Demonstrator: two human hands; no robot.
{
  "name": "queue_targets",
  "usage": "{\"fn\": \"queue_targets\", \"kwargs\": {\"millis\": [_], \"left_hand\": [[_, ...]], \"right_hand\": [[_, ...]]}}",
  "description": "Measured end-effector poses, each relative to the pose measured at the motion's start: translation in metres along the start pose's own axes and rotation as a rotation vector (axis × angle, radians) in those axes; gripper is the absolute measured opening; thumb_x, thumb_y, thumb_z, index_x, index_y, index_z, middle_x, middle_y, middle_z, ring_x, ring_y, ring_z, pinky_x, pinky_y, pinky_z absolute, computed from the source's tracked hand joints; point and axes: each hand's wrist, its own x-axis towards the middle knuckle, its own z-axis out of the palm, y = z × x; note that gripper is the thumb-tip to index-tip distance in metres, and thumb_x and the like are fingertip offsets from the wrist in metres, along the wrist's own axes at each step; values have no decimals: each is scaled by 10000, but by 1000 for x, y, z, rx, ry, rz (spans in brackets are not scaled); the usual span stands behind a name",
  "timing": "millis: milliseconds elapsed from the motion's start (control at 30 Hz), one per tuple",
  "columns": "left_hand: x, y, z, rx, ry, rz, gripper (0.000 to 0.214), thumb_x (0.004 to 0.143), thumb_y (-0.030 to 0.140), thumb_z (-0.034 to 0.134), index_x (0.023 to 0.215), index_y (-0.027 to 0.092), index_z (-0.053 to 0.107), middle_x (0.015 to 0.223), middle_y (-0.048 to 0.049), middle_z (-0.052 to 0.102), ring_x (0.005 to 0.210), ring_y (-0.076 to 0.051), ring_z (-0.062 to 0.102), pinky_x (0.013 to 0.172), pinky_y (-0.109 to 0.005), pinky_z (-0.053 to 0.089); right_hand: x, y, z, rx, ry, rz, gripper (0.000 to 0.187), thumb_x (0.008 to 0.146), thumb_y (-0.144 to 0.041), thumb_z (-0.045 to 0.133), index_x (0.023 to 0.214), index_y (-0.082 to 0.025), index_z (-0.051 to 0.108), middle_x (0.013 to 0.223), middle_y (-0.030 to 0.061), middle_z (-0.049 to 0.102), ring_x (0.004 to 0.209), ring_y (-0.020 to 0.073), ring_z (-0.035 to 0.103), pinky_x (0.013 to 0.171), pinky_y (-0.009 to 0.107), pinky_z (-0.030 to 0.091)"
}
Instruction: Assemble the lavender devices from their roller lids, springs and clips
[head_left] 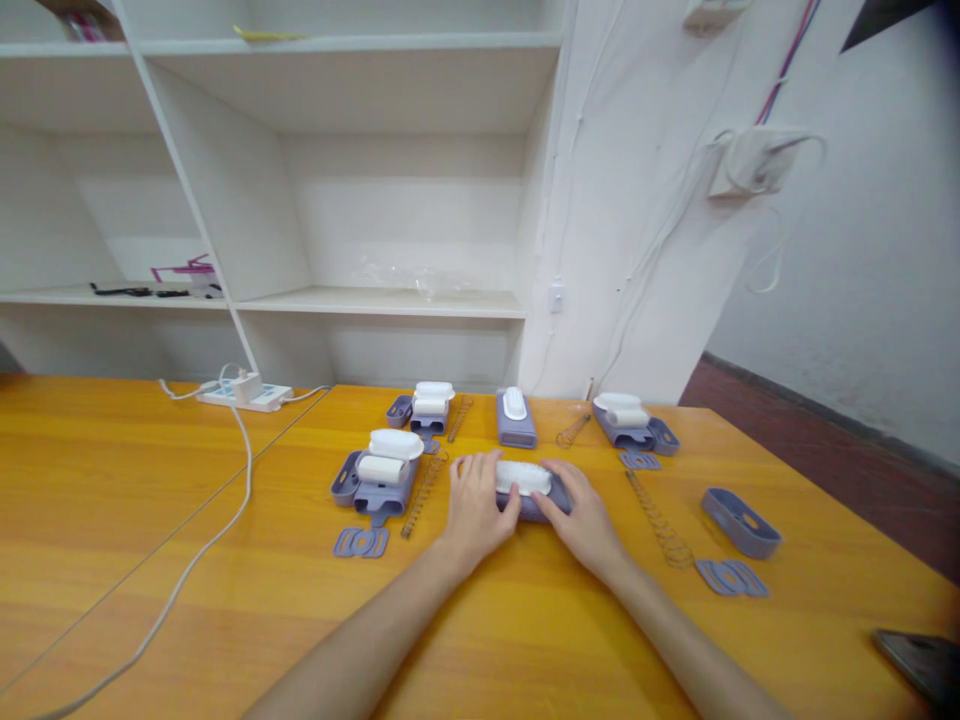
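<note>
My left hand (480,505) and my right hand (583,510) are closed around the two ends of a purple-grey plastic case (534,514) on the table. On top of the case lies a white oval piece (523,477) with a rough-looking surface, and both thumbs press near its front edge. Left of my left hand are a coiled spring (424,497) and a similar case (384,496) bearing a white roll (382,469) and a white oval piece (396,444). Another case (517,438) with a white top stands behind my hands.
More part sets sit at the back left (429,425) and back right (630,436). On the right are a long spring (660,522), a purple-grey cap (741,522), flat plates (731,578) and a phone-like dark object (919,660). A power strip (251,395) trails cables at left.
</note>
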Motion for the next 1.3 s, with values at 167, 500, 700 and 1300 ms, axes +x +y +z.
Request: {"fn": "queue_targets", "kwargs": {"millis": [167,500,700,1300], "left_hand": [[1,0,-2,-17,-29,50,327,795,281,513,1111,196,491,1017,-86,592,957,-255,517,940,-489,299],[-2,1,3,114,-8,-94,570,716,635,519,1023,156,550,950,-118,613,928,-286,532,908,-503,315],[-4,-2,3,131,-39,-88,644,686,688,501,1046,157,553,1044,-145,601,985,-305,526,936,-524,291],[4,-12,7,-82,-239,-187,752,534,647,677,1129,210,531,1334,-130,443,1219,-302,401,1011,-490,255]], "right_hand": [[1,1,-3,9,-16,-17,386,773,-375,573,1119,-203,571,1143,95,580,1092,239,506,970,433,379],[2,3,2,-21,24,55,351,771,-371,565,1067,-183,585,1092,102,570,1043,242,507,943,422,388],[-1,3,-6,-15,-138,11,548,771,-331,548,1284,-197,413,1280,99,447,1197,232,410,1027,406,309],[-6,4,1,-60,-91,38,770,710,-435,636,1371,-273,275,1196,62,483,1102,266,439,971,445,344]]}}
